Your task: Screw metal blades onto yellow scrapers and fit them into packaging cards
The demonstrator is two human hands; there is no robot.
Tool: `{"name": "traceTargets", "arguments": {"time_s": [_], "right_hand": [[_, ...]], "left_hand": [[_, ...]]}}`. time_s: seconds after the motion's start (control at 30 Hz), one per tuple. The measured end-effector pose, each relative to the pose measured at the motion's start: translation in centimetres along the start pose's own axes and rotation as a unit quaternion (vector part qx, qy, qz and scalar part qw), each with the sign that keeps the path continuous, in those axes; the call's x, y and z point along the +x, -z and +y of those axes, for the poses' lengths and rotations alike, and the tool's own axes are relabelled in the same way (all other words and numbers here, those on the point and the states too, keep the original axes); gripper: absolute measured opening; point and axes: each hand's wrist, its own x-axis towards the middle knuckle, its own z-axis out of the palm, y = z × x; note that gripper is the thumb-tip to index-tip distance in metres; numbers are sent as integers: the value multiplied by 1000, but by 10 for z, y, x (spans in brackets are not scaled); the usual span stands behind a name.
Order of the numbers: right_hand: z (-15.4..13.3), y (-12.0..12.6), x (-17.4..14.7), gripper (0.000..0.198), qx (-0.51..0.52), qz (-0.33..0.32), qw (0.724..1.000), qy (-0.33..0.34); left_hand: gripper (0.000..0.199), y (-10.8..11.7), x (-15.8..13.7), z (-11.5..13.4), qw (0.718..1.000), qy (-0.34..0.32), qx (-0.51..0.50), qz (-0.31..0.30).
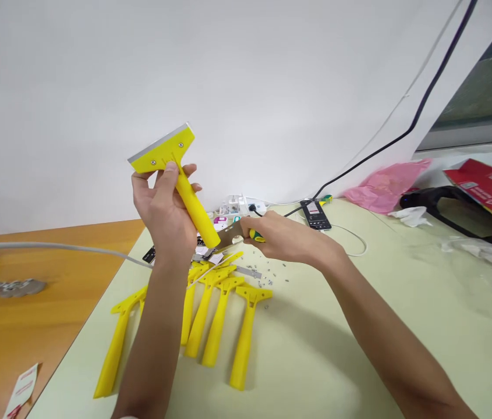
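Observation:
My left hand (165, 203) is raised and closed around the handle of a yellow scraper (195, 206). Two screws and a thin metal blade show on its wide head, which points up and left. My right hand (280, 235), lower and to the right, is closed on a tool with a yellow-and-green handle (257, 235). A flat metal piece (228, 235) with a hole sticks out at its fingertips; whether it belongs to that tool I cannot tell. Below my hands lie several yellow scraper handles (243, 337), some partly hidden by my left forearm.
Small screws (271, 282) are scattered on the pale green table (315, 372), near a metal strip (249, 272). Behind are a power strip (234, 205) and a black phone-like device (315, 215). At right lie a pink bag (388, 186) and a red package (490, 189). A black cable (420, 116) hangs down.

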Motion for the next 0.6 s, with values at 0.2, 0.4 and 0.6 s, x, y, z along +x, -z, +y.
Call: {"name": "traceTargets", "arguments": {"time_s": [0.2, 0.4, 0.6], "right_hand": [[-8, -8, -1, 26, 28, -40, 999, 14], [-8, -5, -7, 12, 10, -10, 1000, 1], [-9, -1, -13, 8, 40, 55, 998, -2]], "left_hand": [[40, 10, 8, -17, 1000, 0, -2, -23], [42, 10, 5, -22, 998, 2, -1, -65], [47, 2, -3, -28, 995, 24, -52, -79]]}}
